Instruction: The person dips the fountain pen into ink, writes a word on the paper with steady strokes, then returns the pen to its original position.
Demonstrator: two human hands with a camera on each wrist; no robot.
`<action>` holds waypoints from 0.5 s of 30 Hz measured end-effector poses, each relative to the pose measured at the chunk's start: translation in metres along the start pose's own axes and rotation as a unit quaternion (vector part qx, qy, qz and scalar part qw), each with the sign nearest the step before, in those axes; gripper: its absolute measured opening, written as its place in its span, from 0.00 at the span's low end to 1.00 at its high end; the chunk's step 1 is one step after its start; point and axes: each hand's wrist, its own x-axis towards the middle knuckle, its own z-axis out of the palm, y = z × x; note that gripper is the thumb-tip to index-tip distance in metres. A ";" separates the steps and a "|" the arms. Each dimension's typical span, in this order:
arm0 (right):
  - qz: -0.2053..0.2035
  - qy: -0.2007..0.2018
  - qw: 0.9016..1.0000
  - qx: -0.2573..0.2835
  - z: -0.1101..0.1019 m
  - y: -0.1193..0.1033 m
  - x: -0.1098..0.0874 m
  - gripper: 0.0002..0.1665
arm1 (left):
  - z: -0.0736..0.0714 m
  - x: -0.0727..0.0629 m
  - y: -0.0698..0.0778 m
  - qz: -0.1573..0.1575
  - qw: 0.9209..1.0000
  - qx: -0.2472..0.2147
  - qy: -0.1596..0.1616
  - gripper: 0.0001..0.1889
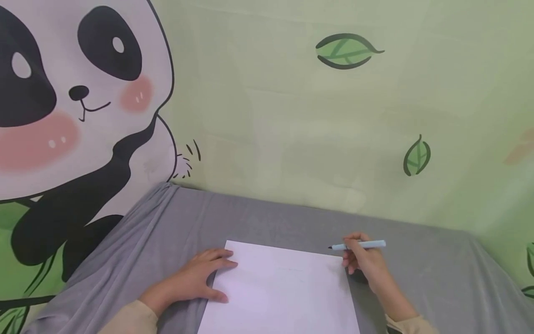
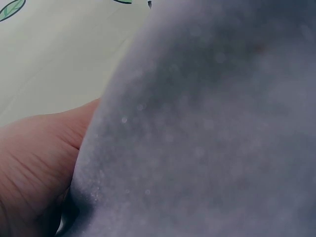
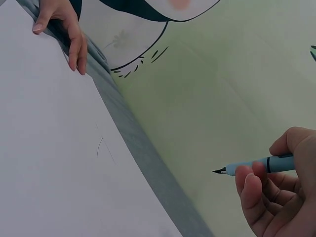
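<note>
A large sheet of white paper (image 1: 279,297) lies on the grey cloth. My left hand (image 1: 198,277) rests on the paper's left edge, fingers spread and thumb on the sheet. Between the thumb and fingers of my right hand (image 1: 369,266) is a light blue fountain pen (image 1: 375,244), held over the paper's top right corner. Its bare dark nib (image 3: 219,171) points left, apart from the sheet in the right wrist view. A few thin strokes (image 3: 100,146) mark the paper near its upper edge. Grey cloth fills most of the left wrist view, hiding the left fingers.
Grey cloth (image 1: 258,218) covers the table and hangs in folds at the left. Behind it is a pale green backdrop (image 1: 267,116) with printed leaves and a large panda (image 1: 137,37) at the left.
</note>
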 end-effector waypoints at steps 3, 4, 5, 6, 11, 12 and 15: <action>-0.016 0.009 1.000 -0.003 -0.004 0.000 -0.001 0.08 | 0.000 0.000 -0.001 0.002 1.000 0.004 0.001 0.37; -0.022 0.011 1.000 -0.006 -0.005 0.001 -0.001 0.07 | 0.000 0.000 -0.001 0.003 1.000 0.005 0.001 0.37; -0.027 0.013 1.000 -0.007 -0.007 0.001 -0.002 0.07 | 0.001 0.000 -0.001 0.002 1.000 0.004 0.001 0.37; -0.032 0.015 0.999 -0.009 -0.008 0.002 -0.002 0.06 | 0.001 0.000 -0.001 0.003 1.000 0.005 0.001 0.37; -0.047 0.030 0.998 -0.012 -0.016 0.004 -0.005 0.08 | 0.001 0.000 -0.002 -0.002 1.000 -0.006 -0.006 0.37; -0.046 0.035 0.998 -0.012 -0.017 0.004 -0.006 0.08 | 0.001 0.000 -0.002 -0.004 1.000 -0.008 -0.009 0.37; -0.035 0.052 0.998 0.001 -0.022 0.003 -0.009 0.10 | 0.002 0.001 -0.003 -0.016 1.000 -0.018 -0.020 0.37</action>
